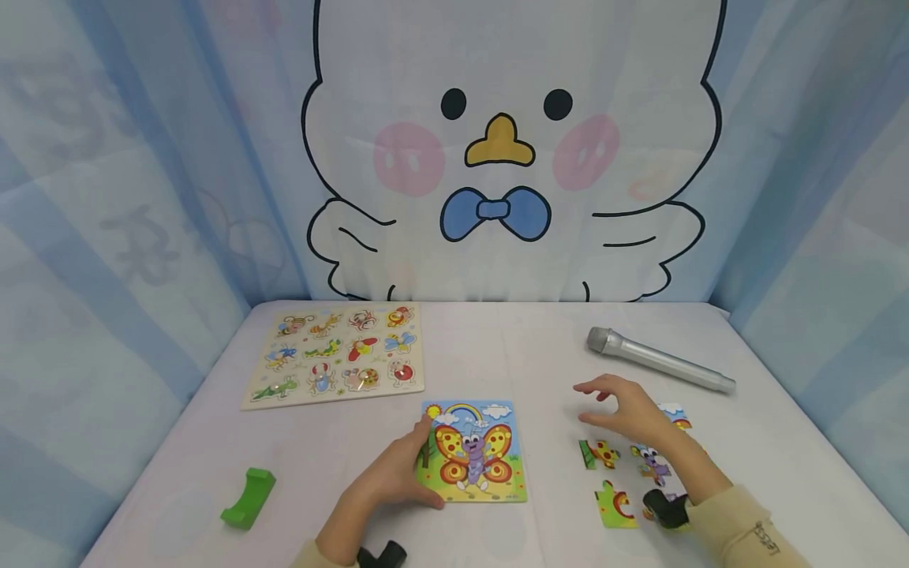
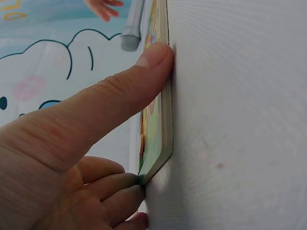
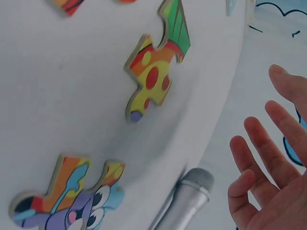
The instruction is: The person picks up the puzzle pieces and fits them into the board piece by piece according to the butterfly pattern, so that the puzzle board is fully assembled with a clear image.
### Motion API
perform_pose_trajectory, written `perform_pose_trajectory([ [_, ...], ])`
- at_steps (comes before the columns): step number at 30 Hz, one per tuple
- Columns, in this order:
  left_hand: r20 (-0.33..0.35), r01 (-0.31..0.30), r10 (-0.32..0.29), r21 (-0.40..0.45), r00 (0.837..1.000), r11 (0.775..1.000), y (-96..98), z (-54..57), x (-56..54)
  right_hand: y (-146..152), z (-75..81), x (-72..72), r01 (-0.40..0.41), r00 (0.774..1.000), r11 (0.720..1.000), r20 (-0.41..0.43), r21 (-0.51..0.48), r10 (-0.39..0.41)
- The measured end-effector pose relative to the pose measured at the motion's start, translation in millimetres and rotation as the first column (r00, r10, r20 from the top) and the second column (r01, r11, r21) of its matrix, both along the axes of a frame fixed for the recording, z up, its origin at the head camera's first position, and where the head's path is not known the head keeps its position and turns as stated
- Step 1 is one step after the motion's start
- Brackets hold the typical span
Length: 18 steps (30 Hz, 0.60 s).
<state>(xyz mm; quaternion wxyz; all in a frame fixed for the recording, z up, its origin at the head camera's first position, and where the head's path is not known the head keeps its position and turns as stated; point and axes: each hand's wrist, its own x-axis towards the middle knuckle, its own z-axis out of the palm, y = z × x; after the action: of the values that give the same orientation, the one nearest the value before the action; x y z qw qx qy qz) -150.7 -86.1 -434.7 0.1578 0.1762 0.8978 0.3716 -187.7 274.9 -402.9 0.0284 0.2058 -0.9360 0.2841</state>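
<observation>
In the head view my left hand holds a square butterfly puzzle board by its left side, with the board lying flat on the table. The left wrist view shows the thumb along the near edge of the board and the other fingers at its corner. Over on the right, my right hand hovers above loose puzzle pieces, fingers spread and slightly bent, holding nothing. Below it lies a green and yellow-red piece, near a purple piece with eyes. The right forearm hides part of the other pieces.
A wooden insect peg puzzle lies at the back left. A silver microphone rests at the back right, behind my right hand. A green curved block sits at the front left. Printed curtains enclose the table's back and sides.
</observation>
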Motion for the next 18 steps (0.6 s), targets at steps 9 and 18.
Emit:
perform_pose_trajectory([
  [9,-0.012,0.004,-0.005,-0.015,1.000,1.000,-0.3,-1.4,-1.4,28,2.6,7.0,0.079,0.997,0.997,-0.008,0.010,-0.079],
  [18,-0.014,0.011,-0.011,-0.002,1.000,1.000,-0.5,-0.4,0.2,57,4.1,10.9,0.153,0.988,0.987,0.025,0.047,-0.154],
])
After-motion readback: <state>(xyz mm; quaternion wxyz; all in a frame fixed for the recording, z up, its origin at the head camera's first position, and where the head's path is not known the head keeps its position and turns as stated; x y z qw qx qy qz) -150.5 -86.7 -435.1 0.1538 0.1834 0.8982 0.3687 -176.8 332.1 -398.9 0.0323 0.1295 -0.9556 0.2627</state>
